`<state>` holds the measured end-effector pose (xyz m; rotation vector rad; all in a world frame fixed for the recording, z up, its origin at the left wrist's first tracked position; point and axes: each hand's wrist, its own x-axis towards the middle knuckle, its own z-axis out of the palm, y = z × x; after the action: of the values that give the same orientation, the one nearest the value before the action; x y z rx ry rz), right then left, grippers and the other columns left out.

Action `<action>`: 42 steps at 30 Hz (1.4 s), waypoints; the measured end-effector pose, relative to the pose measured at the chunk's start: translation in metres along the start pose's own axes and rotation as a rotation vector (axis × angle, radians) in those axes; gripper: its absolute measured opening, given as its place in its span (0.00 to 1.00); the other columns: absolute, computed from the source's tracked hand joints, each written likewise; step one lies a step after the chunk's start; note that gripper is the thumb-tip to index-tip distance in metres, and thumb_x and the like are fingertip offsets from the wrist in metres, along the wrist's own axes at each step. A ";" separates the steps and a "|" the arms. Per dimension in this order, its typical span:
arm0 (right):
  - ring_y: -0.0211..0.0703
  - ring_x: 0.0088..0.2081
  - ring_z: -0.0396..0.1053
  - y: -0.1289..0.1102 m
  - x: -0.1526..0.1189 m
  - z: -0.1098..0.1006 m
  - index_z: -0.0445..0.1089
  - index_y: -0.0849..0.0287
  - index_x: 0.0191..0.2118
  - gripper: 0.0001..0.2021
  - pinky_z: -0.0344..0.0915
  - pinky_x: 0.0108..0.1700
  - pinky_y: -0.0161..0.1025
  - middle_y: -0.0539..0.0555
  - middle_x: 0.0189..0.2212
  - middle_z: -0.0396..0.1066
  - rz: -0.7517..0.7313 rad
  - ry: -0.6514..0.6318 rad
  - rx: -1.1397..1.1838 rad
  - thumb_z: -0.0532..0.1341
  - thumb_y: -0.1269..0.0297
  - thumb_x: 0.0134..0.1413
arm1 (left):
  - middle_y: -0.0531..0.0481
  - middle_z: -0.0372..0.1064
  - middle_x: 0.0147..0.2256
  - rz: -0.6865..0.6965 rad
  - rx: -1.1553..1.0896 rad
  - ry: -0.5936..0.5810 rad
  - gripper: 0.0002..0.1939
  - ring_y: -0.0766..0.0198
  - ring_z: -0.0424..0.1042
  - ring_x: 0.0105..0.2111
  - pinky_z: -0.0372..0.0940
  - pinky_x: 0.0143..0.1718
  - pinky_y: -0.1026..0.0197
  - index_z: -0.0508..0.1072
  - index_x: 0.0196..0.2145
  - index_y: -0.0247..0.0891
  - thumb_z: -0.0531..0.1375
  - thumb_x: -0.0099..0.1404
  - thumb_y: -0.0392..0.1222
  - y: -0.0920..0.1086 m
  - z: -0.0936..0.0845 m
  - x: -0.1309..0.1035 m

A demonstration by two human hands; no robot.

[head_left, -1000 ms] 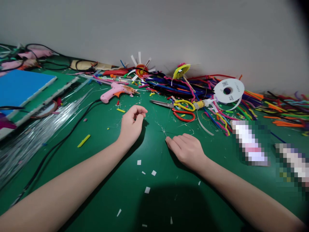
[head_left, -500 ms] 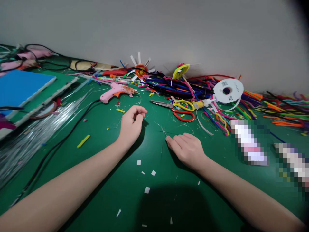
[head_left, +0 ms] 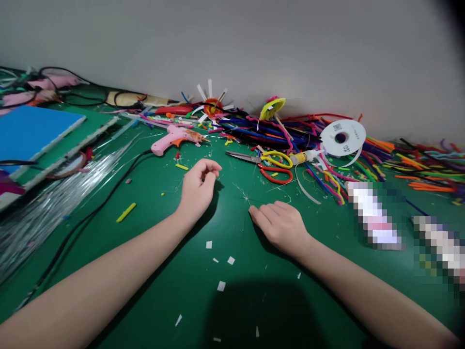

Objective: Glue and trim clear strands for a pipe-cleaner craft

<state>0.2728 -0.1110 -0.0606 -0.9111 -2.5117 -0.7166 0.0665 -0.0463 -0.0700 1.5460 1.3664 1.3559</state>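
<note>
Left hand (head_left: 199, 188): above the middle of the table (head_left: 163, 291), fingers loosely curled and thumb near the index finger; whether anything fine lies between them cannot be told. Right hand (head_left: 280, 224): lower and toward the right edge, fingers folded, thumb and index finger closed on the end of thin, clear strands (head_left: 246, 198). The strands spread like a star from a small centre just beyond the fingertips, between the two hands; their outer ends are too fine to trace.

Beyond the strands, scissors (head_left: 259, 159) lie with blades pointing toward the left edge, one handle loop yellow and the other red. Just beside the handles is a bottle (head_left: 304, 156) with a yellow label, and near it a white spool (head_left: 343, 138) leans on pipe cleaners (head_left: 374, 167), which are heaped along the far edge by the grey wall (head_left: 232, 43). Among them stand a red disc (head_left: 213, 107) with white strips radiating from it and a yellow cap (head_left: 272, 108) on a stick.

A pink glue gun (head_left: 178, 138) lies beyond the left hand, its black cord (head_left: 98, 206) running toward the near left corner. Toward the left edge are a blue board (head_left: 36, 133) and a bundle of shiny film (head_left: 72, 194). White scraps (head_left: 221, 286) are scattered on the near part. Two objects toward the right edge are pixelated and cannot be identified.
</note>
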 end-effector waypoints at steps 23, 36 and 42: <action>0.34 0.22 0.58 0.008 -0.006 0.000 0.72 0.61 0.29 0.08 0.51 0.26 0.38 0.47 0.18 0.65 0.090 0.026 0.099 0.59 0.70 0.59 | 0.53 0.66 0.28 0.003 0.010 -0.001 0.10 0.67 0.63 0.28 0.58 0.30 0.63 0.70 0.31 0.38 0.50 0.58 0.29 0.001 0.000 0.000; 0.36 0.25 0.68 0.048 -0.015 0.012 0.76 0.58 0.33 0.07 0.64 0.28 0.35 0.51 0.27 0.76 0.728 -0.099 0.762 0.61 0.62 0.56 | 0.53 0.66 0.28 -0.029 0.005 -0.020 0.10 0.67 0.63 0.28 0.57 0.29 0.63 0.70 0.32 0.38 0.51 0.58 0.30 0.001 0.000 0.001; 0.41 0.34 0.74 0.051 -0.003 0.026 0.76 0.57 0.36 0.08 0.68 0.36 0.39 0.53 0.34 0.78 0.755 -0.104 0.893 0.60 0.61 0.59 | 0.53 0.66 0.28 -0.046 -0.004 -0.010 0.10 0.67 0.63 0.28 0.57 0.29 0.64 0.70 0.32 0.38 0.51 0.58 0.29 0.001 0.001 0.001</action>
<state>0.3048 -0.0639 -0.0663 -1.3568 -1.9378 0.6406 0.0678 -0.0454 -0.0690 1.5075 1.3837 1.3202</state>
